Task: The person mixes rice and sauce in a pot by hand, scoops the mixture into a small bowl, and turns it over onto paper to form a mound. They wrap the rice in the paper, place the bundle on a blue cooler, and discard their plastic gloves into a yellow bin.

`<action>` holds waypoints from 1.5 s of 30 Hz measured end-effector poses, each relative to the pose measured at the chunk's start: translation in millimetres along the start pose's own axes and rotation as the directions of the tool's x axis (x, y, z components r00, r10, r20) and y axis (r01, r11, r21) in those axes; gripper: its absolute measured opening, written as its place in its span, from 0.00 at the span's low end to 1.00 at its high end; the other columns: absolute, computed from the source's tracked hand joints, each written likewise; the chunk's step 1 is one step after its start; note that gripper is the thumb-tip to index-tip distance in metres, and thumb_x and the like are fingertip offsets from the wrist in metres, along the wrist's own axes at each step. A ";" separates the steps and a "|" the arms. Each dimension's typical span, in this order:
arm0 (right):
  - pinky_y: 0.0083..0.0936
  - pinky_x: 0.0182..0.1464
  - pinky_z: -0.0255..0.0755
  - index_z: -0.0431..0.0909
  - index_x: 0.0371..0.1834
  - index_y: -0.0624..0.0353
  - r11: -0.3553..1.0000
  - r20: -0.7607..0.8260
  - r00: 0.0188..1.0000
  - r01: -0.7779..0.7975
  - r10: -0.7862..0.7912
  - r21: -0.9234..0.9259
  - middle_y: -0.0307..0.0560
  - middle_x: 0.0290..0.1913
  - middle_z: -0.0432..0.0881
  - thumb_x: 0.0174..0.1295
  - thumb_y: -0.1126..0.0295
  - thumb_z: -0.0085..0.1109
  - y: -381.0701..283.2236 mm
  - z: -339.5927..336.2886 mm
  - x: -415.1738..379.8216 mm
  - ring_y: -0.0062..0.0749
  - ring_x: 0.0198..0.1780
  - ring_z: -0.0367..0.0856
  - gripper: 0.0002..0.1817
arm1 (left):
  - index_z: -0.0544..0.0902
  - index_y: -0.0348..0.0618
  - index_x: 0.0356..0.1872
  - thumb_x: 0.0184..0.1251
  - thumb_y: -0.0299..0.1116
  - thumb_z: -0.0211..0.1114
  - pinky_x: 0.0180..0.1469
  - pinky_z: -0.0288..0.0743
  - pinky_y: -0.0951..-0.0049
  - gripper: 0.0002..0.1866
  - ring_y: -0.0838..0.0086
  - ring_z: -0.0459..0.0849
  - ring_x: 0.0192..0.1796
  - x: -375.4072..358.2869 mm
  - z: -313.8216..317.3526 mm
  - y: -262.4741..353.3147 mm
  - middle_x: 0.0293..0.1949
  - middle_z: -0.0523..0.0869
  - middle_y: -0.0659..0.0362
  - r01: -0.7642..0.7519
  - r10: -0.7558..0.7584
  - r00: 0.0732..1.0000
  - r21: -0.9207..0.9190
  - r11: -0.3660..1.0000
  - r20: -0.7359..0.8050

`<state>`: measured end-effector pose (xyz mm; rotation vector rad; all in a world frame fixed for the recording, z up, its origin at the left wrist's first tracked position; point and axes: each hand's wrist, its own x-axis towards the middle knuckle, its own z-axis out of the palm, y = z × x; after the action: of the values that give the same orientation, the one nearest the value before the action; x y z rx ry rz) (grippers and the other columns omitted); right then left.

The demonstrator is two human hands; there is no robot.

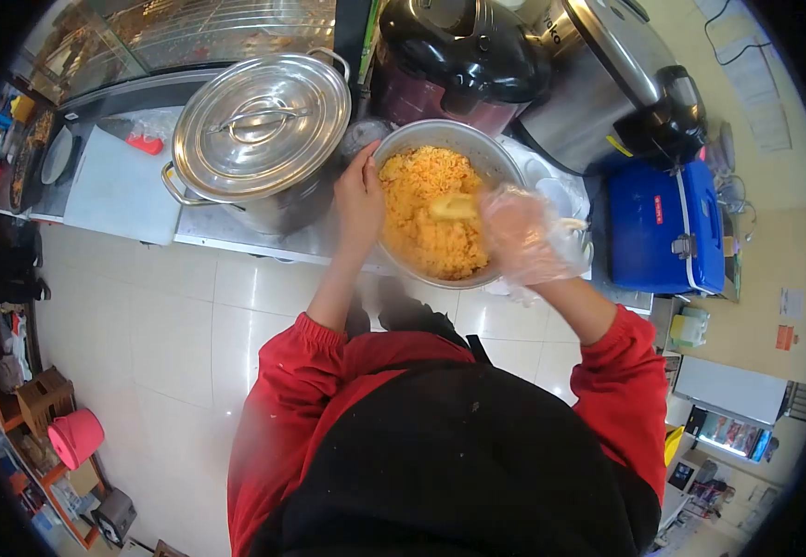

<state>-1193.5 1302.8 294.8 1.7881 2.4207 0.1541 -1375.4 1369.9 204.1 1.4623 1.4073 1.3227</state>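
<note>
A round metal pot [508,167] of orange-yellow rice [431,232] stands at the counter's front edge. My left hand [360,206] is bare and holds the pot's left rim, its fingers on the upper side. Over the right part of the pot, my right hand [522,232] wears a clear plastic glove and is closed around a rice paddle. The paddle's yellowish blade [454,207] lies in the rice, slightly blurred. What looks like its pale handle end [573,224] pokes out past the glove. The glove hides most of the fingers.
A large lidded stockpot [262,125] stands close on the left, beside a white cutting board [122,186]. Behind are a dark rice cooker [458,56] and a steel cooker [588,84]. A blue cooler box [667,227] sits at right. A pink bucket [76,438] is by the left shelves.
</note>
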 end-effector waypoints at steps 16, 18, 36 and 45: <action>0.36 0.26 0.71 0.67 0.48 0.66 0.999 -0.177 0.983 -0.044 0.047 0.020 0.48 0.22 0.78 0.51 0.69 0.51 13.3 48.6 -43.3 0.41 0.24 0.78 0.20 | 0.76 0.39 0.50 0.65 0.25 0.49 0.60 0.64 0.66 0.14 0.61 0.73 0.59 9.1 -20.0 67.9 0.53 0.77 0.52 -0.422 0.409 0.902 0.087 0.902 0.138; 0.37 0.26 0.70 0.72 0.41 0.62 0.999 -0.170 0.985 -0.036 0.042 0.040 0.47 0.20 0.77 0.49 0.68 0.53 6.7 78.2 -36.9 0.41 0.22 0.77 0.16 | 0.77 0.36 0.48 0.65 0.22 0.50 0.58 0.65 0.69 0.13 0.64 0.75 0.56 1.8 -30.7 94.6 0.51 0.79 0.52 -0.439 0.436 0.898 0.039 0.898 0.065; 0.26 0.41 0.70 0.73 0.40 0.59 0.350 0.020 0.842 -0.246 0.540 0.904 0.48 0.34 0.79 0.61 0.70 0.51 252.8 114.2 -137.2 0.30 0.37 0.77 0.08 | 0.78 0.36 0.40 0.52 0.13 0.56 0.41 0.73 0.68 0.14 0.61 0.81 0.40 -164.0 203.6 168.3 0.39 0.82 0.50 -0.536 0.538 0.814 -0.073 0.841 0.218; 0.42 0.37 0.69 0.71 0.38 0.56 0.502 -0.078 0.873 -0.201 0.481 0.841 0.56 0.32 0.78 0.57 0.69 0.52 243.7 196.8 -140.6 0.54 0.34 0.77 0.07 | 0.73 0.41 0.50 0.53 0.19 0.57 0.55 0.62 0.60 0.20 0.56 0.72 0.53 -161.5 280.7 107.6 0.48 0.76 0.51 -0.497 0.329 0.823 0.304 0.813 0.463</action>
<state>-890.8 1241.1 144.9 2.8244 2.4617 -0.9031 -1060.0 1239.6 210.7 2.2949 1.1685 0.9131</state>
